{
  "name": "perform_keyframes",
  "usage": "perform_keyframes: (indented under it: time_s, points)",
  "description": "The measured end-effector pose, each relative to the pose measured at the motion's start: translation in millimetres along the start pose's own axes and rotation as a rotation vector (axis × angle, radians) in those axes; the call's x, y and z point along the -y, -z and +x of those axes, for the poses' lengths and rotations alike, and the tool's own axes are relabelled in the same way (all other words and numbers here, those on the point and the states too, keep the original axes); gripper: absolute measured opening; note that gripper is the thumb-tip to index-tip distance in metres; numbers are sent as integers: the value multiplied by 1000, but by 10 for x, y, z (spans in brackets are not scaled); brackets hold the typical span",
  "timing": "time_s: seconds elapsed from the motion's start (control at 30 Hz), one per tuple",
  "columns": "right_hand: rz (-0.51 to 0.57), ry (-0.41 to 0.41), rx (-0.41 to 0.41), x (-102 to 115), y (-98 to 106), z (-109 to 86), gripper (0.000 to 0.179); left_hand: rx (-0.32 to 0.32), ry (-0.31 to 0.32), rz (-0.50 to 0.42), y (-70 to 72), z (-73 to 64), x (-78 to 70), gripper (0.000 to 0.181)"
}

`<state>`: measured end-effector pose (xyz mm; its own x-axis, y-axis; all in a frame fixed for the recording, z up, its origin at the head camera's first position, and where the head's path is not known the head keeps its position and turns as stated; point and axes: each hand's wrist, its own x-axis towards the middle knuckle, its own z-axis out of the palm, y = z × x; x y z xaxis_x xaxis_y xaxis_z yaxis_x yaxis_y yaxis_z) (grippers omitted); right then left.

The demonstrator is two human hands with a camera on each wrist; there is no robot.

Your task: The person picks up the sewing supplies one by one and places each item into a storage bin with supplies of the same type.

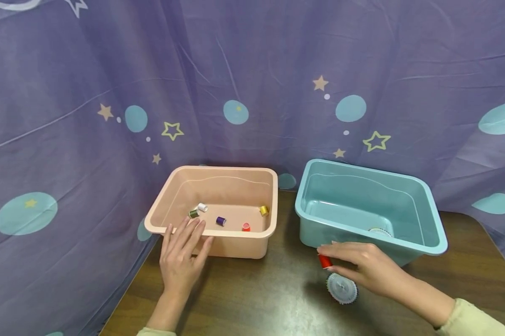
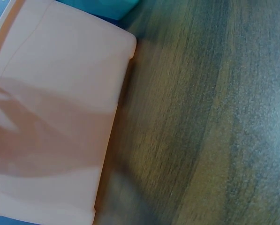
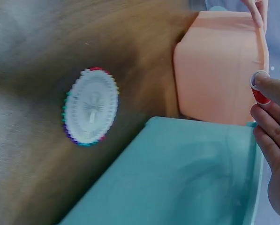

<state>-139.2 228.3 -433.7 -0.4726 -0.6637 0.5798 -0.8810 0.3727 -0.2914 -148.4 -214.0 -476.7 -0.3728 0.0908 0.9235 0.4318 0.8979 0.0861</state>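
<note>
My right hand (image 1: pixel 370 263) pinches a red thread spool (image 1: pixel 325 261) between thumb and fingers, in front of the teal bin (image 1: pixel 435 247). In the right wrist view the red spool (image 3: pixel 260 93) shows its white end. Just below that hand, a round pin wheel (image 1: pixel 342 288) with coloured pin heads lies on the table. My left hand (image 1: pixel 180 259) rests with extended fingers at the front rim of the peach bin (image 1: pixel 235 234). Inside that bin lie a white spool (image 1: pixel 202 207), a green spool (image 1: pixel 193 213), and purple, red and yellow ones.
Both bins stand side by side on the wooden table (image 1: pixel 273 289), with a narrow gap between them. Another pin wheel (image 1: pixel 380 231) shows partly inside the teal bin, behind its front rim. A purple curtain (image 1: pixel 269 70) hangs right behind the bins.
</note>
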Motion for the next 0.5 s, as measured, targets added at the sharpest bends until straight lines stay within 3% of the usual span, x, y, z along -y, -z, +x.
perform_keyframes:
  time_s: [0.3,0.5]
  points:
    - [-47,121,-27,11,61,325,34,-2,1,-1,4,7,-5,45]
    - [-32,149,-1,-10,122,519,35,-8,-2,-1,5,10,-6,45]
